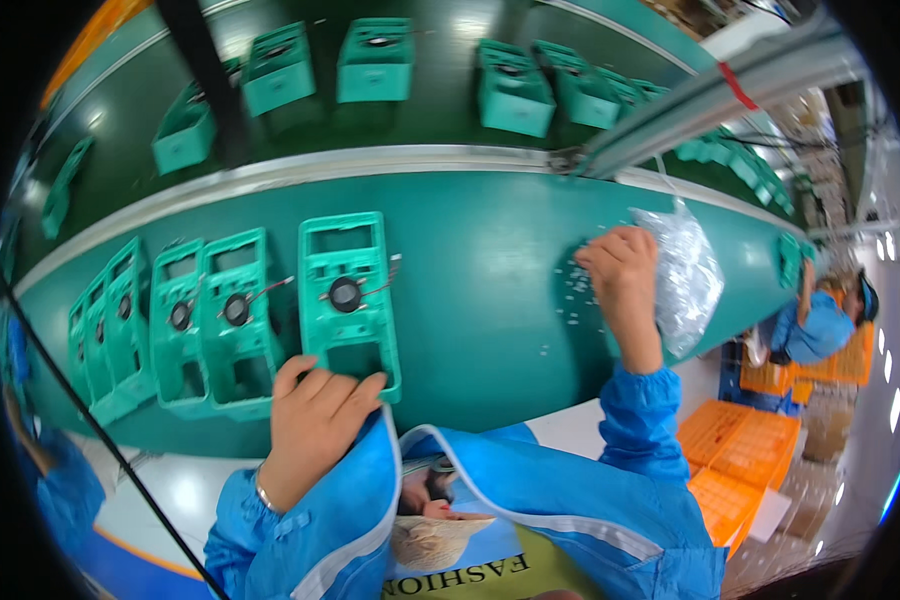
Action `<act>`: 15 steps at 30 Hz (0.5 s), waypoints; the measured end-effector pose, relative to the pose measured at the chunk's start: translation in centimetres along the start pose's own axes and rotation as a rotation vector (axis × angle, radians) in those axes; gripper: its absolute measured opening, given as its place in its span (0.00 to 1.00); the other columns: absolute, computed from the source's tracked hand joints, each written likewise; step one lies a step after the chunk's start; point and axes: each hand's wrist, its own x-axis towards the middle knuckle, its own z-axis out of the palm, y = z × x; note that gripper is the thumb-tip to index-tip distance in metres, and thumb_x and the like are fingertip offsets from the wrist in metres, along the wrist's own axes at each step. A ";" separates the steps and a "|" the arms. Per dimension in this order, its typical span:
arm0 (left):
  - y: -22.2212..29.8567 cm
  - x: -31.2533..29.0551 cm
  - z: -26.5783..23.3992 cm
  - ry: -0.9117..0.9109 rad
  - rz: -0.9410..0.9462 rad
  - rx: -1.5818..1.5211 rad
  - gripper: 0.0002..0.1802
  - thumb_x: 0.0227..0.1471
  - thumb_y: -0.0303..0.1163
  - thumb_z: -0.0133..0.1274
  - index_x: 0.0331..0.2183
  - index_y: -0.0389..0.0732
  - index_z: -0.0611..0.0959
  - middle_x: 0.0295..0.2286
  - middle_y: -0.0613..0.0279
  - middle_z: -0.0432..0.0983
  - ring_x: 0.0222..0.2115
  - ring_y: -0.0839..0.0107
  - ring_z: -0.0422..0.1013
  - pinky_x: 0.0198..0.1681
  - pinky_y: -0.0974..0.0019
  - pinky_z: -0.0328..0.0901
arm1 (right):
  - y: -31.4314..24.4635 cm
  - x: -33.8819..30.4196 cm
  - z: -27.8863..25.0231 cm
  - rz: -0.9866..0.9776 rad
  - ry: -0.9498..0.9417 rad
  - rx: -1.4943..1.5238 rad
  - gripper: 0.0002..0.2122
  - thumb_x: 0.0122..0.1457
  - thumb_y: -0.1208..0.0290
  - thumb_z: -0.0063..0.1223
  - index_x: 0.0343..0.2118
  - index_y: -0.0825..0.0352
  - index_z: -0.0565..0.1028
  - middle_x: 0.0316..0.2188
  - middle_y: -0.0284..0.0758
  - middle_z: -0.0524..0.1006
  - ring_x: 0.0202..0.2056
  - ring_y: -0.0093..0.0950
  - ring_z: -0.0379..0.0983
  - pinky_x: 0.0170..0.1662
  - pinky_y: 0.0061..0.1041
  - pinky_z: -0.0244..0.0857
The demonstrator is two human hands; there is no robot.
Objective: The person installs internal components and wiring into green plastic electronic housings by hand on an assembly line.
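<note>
My left hand point(315, 418) is curled over the near end of a green plastic housing point(308, 330) lying on the green bench. In the housing's middle sits a round black part point(345, 294), with thin red and white wires running out to its right. Farther right, my right hand point(622, 268) has its fingers pinched together just above the bench. Tiny white pieces point(574, 290) are scattered beside and below it; whether one is between the fingertips is too small to see. Right next to that hand lies a clear plastic bag point(690, 275) of whitish contents.
Several more green housings point(232, 345) stand in a row at the left. Beyond a metal rail point(410, 160), others point(375, 75) sit on a dark green surface. A slanted metal post point(690, 95) rises at upper right. Orange crates point(735, 440) and a co-worker point(818, 322) are at right.
</note>
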 end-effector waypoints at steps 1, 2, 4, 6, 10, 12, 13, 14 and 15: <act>0.1 0.3 -0.2 -0.011 0.005 -0.013 0.17 0.46 0.33 0.63 0.42 0.46 0.85 0.25 0.69 0.71 0.29 0.71 0.70 0.52 0.55 0.64 | -0.3 0.0 -0.3 -0.026 -0.015 -0.073 0.04 0.47 0.74 0.59 0.27 0.60 0.81 0.30 0.29 0.78 0.44 0.35 0.74 0.56 0.44 0.62; 0.1 0.4 -0.3 -0.007 0.008 -0.017 0.17 0.46 0.32 0.62 0.42 0.46 0.85 0.25 0.69 0.71 0.29 0.70 0.70 0.53 0.55 0.65 | -0.4 0.1 -0.8 -0.048 -0.030 -0.114 0.04 0.47 0.75 0.60 0.27 0.61 0.81 0.30 0.29 0.78 0.44 0.35 0.74 0.57 0.45 0.62; 0.2 0.8 -0.9 -0.049 0.001 -0.047 0.16 0.46 0.30 0.60 0.41 0.45 0.85 0.25 0.68 0.70 0.30 0.69 0.70 0.55 0.53 0.65 | -1.1 0.9 -1.4 -0.092 -0.042 -0.137 0.04 0.47 0.75 0.61 0.26 0.61 0.81 0.30 0.29 0.78 0.44 0.35 0.74 0.57 0.47 0.62; -0.5 1.1 -1.7 -0.081 0.007 -0.023 0.15 0.46 0.30 0.61 0.40 0.46 0.85 0.27 0.69 0.73 0.31 0.69 0.71 0.55 0.52 0.65 | -1.8 2.4 -2.2 -0.092 -0.042 -0.035 0.04 0.47 0.76 0.65 0.27 0.61 0.82 0.32 0.30 0.78 0.44 0.35 0.74 0.55 0.43 0.62; -1.8 1.3 -3.4 -0.140 -0.029 -0.027 0.13 0.47 0.37 0.63 0.37 0.47 0.85 0.29 0.68 0.75 0.36 0.67 0.73 0.61 0.44 0.61 | -6.4 8.0 -1.4 -0.184 -0.152 0.482 0.05 0.48 0.75 0.68 0.29 0.61 0.83 0.33 0.30 0.78 0.43 0.36 0.73 0.52 0.39 0.63; -1.5 1.8 -3.4 -0.119 -0.080 -0.053 0.15 0.47 0.41 0.64 0.37 0.46 0.85 0.29 0.68 0.75 0.37 0.67 0.73 0.62 0.43 0.60 | -8.5 10.4 -0.2 -0.342 -0.298 0.841 0.05 0.50 0.74 0.69 0.31 0.60 0.84 0.34 0.29 0.78 0.41 0.34 0.73 0.50 0.36 0.62; -1.1 1.9 -3.2 -0.088 -0.095 -0.040 0.17 0.46 0.45 0.65 0.36 0.46 0.85 0.29 0.67 0.75 0.36 0.66 0.73 0.61 0.43 0.60 | -9.5 11.3 0.5 -0.353 -0.307 0.846 0.05 0.50 0.74 0.69 0.31 0.60 0.84 0.34 0.29 0.78 0.41 0.34 0.73 0.50 0.36 0.62; -0.9 2.0 -3.0 -0.059 -0.103 -0.026 0.19 0.46 0.48 0.65 0.36 0.46 0.85 0.29 0.67 0.74 0.36 0.66 0.72 0.60 0.43 0.61 | -10.2 12.0 1.2 -0.409 -0.379 0.908 0.06 0.49 0.74 0.70 0.31 0.61 0.84 0.34 0.30 0.77 0.41 0.34 0.73 0.49 0.34 0.63; -0.7 2.0 -2.7 -0.058 -0.112 -0.026 0.19 0.46 0.48 0.65 0.36 0.46 0.85 0.29 0.67 0.74 0.36 0.66 0.72 0.60 0.43 0.61 | -10.9 12.4 1.8 -0.465 -0.452 0.968 0.06 0.49 0.75 0.71 0.30 0.61 0.84 0.33 0.30 0.76 0.40 0.34 0.72 0.47 0.32 0.64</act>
